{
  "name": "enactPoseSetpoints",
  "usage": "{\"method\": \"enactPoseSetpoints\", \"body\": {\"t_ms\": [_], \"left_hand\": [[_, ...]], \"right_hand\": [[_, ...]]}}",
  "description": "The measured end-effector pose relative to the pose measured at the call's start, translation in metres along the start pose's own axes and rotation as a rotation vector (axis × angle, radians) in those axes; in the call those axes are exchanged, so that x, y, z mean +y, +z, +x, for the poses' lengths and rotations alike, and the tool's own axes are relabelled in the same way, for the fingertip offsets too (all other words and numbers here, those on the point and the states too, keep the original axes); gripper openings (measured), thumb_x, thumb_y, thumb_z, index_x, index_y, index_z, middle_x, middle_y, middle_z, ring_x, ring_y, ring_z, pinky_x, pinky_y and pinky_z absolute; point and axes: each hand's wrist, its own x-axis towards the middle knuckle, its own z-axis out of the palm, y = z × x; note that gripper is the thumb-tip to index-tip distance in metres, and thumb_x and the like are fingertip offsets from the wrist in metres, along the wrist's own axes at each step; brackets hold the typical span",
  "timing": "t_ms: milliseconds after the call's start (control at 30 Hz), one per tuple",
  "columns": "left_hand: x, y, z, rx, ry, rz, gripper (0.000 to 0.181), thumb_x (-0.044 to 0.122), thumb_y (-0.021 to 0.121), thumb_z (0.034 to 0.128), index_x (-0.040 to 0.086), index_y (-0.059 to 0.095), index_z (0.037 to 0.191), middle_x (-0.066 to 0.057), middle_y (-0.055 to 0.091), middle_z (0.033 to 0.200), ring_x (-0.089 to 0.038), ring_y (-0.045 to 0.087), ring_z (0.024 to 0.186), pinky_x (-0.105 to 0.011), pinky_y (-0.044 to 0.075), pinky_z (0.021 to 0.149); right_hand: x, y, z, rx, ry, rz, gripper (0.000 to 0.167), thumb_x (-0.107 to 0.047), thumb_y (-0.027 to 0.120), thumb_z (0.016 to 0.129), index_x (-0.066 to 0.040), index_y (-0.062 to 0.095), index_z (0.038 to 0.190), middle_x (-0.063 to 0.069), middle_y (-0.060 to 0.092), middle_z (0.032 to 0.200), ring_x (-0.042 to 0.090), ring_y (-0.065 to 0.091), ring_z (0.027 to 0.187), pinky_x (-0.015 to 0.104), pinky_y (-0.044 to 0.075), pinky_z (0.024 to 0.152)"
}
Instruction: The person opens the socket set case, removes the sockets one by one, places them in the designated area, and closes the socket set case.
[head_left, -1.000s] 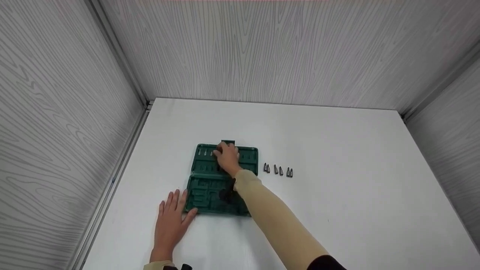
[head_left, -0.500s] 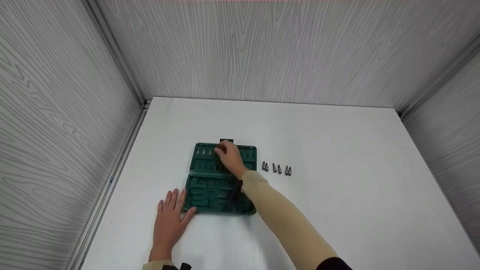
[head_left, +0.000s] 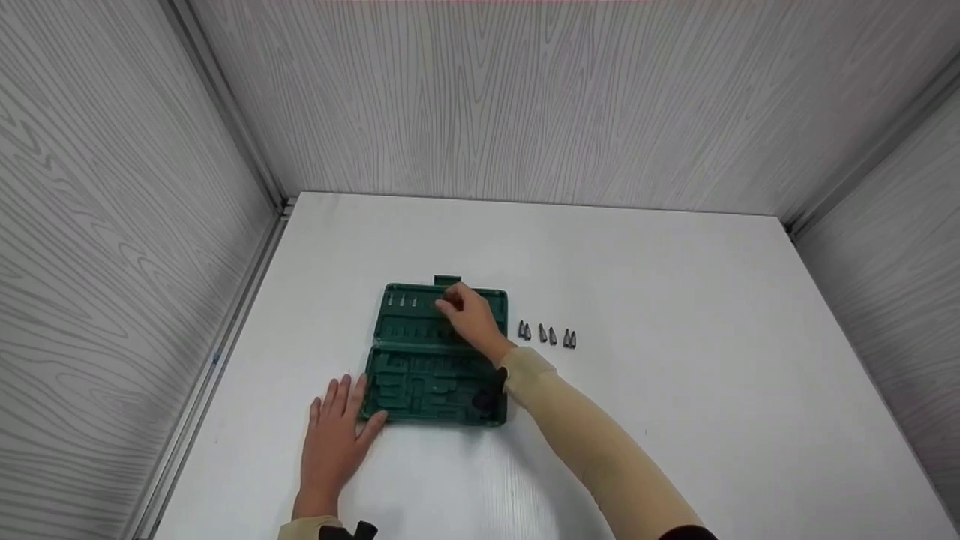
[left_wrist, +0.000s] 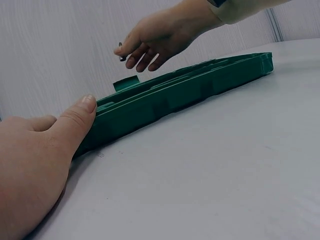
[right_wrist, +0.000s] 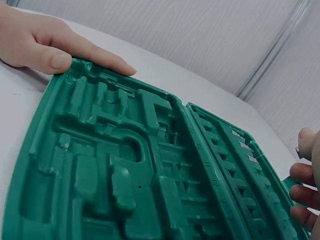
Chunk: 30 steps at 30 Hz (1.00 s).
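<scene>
A green tool case (head_left: 430, 346) lies unfolded flat on the white table, its moulded recesses facing up. Three small silver screwdriver bits (head_left: 402, 301) sit in a row in the far half, at its left end. My right hand (head_left: 472, 319) is above that half, just right of those bits. Between thumb and forefinger it pinches a small metal screwdriver bit (left_wrist: 122, 52), which the left wrist view shows clear of the case. My left hand (head_left: 330, 442) lies with straight fingers at the case's near left corner, thumb (right_wrist: 61, 61) against the rim.
Several more bits (head_left: 547, 334) lie in pairs on the white table (head_left: 675, 360), right of the case. A latch tab (head_left: 448, 280) sticks out from the case's far edge. Grey wood-grain panels (head_left: 480, 97) enclose the table at the back and both sides.
My right hand has lifted slightly and its wrist has swung right, uncovering more of the case's near half. The left hand keeps its place at the case. The head view has shifted a little.
</scene>
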Motion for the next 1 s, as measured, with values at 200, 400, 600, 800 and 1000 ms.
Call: {"method": "enactPoseSetpoints", "body": {"t_ms": [200, 400, 600, 800, 1000], "left_hand": [[-0.002, 0.001, 0.0, -0.002, -0.001, 0.003, 0.073, 0.061, 0.042, 0.0904, 0.02, 0.026, 0.148, -0.013, 0.028, 0.149, -0.032, 0.017, 0.138, -0.052, 0.011, 0.11], [-0.004, 0.001, -0.001, 0.005, 0.001, -0.002, 0.072, 0.06, 0.043, 0.0903, 0.021, 0.026, 0.149, -0.013, 0.028, 0.149, -0.032, 0.017, 0.139, -0.051, 0.01, 0.11], [-0.003, 0.001, -0.001, -0.001, 0.002, 0.013, 0.072, 0.06, 0.042, 0.0907, 0.021, 0.024, 0.149, -0.014, 0.027, 0.149, -0.032, 0.017, 0.138, -0.051, 0.01, 0.11], [-0.002, 0.002, 0.001, -0.01, 0.001, 0.002, 0.072, 0.06, 0.042, 0.0908, 0.022, 0.023, 0.149, -0.014, 0.027, 0.15, -0.032, 0.016, 0.139, -0.051, 0.009, 0.11], [-0.002, 0.002, 0.002, -0.018, 0.001, -0.002, 0.073, 0.06, 0.042, 0.0905, 0.021, 0.023, 0.149, -0.014, 0.026, 0.15, -0.032, 0.016, 0.139, -0.051, 0.009, 0.11]], "right_hand": [[0.004, -0.011, -0.009, 0.017, -0.015, -0.006, 0.023, -0.03, 0.057, 0.094, -0.009, 0.058, 0.105, 0.001, 0.059, 0.094, 0.013, 0.053, 0.081, 0.029, 0.046, 0.071], [0.006, -0.025, -0.018, 0.012, 0.003, 0.024, 0.026, -0.031, 0.057, 0.093, -0.009, 0.059, 0.107, 0.001, 0.059, 0.097, 0.014, 0.055, 0.087, 0.031, 0.047, 0.075], [0.011, -0.039, -0.03, 0.033, 0.016, 0.057, 0.023, -0.033, 0.057, 0.093, -0.013, 0.059, 0.104, 0.0, 0.059, 0.096, 0.014, 0.054, 0.086, 0.031, 0.047, 0.075], [0.021, -0.058, -0.044, 0.08, 0.02, 0.092, 0.024, -0.034, 0.059, 0.092, -0.013, 0.061, 0.102, 0.0, 0.06, 0.095, 0.015, 0.055, 0.089, 0.033, 0.048, 0.077], [0.027, -0.089, -0.056, 0.142, 0.025, 0.116, 0.022, -0.027, 0.062, 0.091, -0.007, 0.064, 0.101, 0.004, 0.062, 0.095, 0.019, 0.056, 0.088, 0.036, 0.047, 0.077]]}}
